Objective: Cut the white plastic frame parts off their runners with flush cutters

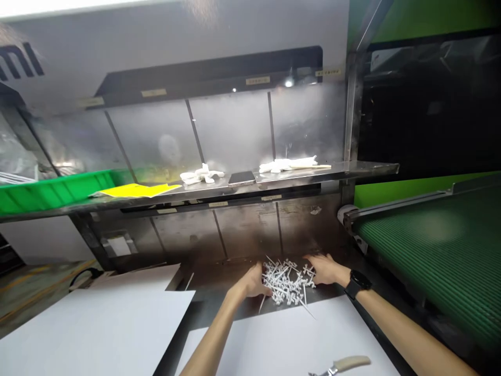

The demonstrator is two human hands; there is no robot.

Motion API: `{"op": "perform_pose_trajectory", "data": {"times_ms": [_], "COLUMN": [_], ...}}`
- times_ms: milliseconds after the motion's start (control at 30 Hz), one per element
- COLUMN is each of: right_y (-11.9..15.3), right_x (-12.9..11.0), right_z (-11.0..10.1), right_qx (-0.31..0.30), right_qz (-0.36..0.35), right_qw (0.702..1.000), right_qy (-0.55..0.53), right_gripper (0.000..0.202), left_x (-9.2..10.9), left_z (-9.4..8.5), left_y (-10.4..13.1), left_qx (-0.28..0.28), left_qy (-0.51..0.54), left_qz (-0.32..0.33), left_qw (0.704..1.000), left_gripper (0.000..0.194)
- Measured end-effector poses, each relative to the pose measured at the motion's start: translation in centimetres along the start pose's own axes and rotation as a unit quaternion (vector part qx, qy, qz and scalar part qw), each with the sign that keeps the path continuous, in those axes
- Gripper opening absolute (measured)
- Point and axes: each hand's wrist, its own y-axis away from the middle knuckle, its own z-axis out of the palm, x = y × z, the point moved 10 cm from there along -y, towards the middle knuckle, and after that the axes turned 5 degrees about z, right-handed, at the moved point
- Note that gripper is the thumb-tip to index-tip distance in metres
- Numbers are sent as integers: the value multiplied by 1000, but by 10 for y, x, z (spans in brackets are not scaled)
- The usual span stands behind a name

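A heap of small white plastic stick-like parts (287,282) lies on the dark metal table at the foot of a steel machine wall. My left hand (253,283) cups the heap's left side, fingers curled against the parts. My right hand (325,269), with a black watch (356,283) on its wrist, presses on the heap's right side, fingers spread over it. Both hands touch the pile; whether either grips any parts cannot be told.
White sheets (97,329) cover the near table. A knife with a pale handle (344,364) lies at the front edge. A green conveyor belt (442,250) runs on the right. The steel shelf (274,180) above holds white gloves, a phone, yellow paper and a green tray (50,190).
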Motion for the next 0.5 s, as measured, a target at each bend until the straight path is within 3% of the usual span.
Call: {"op": "perform_pose_trajectory", "data": {"times_ms": [233, 500], "right_y": [-11, -29], "right_x": [4, 8], "right_z": [-8, -9], "right_qx": [47, 79], "right_qz": [33, 94], "right_qw": [998, 990], "right_qy": [10, -70], "right_gripper": [30, 28], "left_x": [-8, 8], "left_z": [-4, 8], "left_y": [8, -5], "left_qx": [-46, -78], "left_qy": [-117, -118], "left_qz": [-95, -55], "left_qw": [988, 988], "left_gripper": [49, 54]}}
